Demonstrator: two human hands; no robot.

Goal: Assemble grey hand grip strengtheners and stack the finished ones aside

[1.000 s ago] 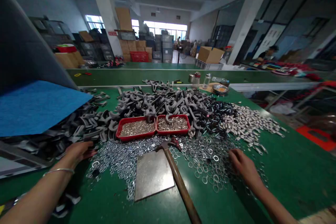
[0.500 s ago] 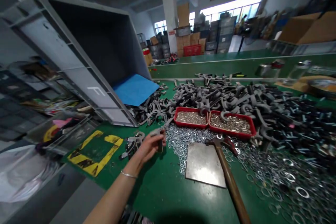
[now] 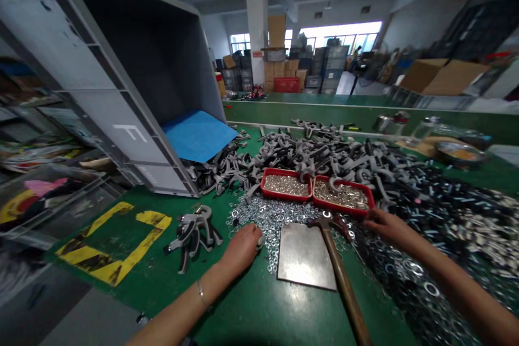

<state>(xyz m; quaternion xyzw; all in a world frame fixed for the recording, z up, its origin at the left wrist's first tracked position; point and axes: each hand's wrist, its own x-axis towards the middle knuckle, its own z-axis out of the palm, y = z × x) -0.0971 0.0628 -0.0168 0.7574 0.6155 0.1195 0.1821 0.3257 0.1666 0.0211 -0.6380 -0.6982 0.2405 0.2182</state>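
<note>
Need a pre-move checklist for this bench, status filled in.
1. Metal plate middle uncovered: ok.
2. Hammer well away from plate: not ok, lies along its right edge.
3. Left red tray and right red tray stocked with small metal pieces: ok.
4. Washers contained: not ok, loose across the tabletop.
5. Left hand free: cannot tell, fingers curled, small gray item at fingertips.
6. Right hand free: cannot tell, fingers hidden near the right tray's corner.

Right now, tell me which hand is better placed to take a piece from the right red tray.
Probably the right: the right hand is beside the near right corner of that red tray, while the left hand is farther off, near the washers left of the metal plate.
</note>
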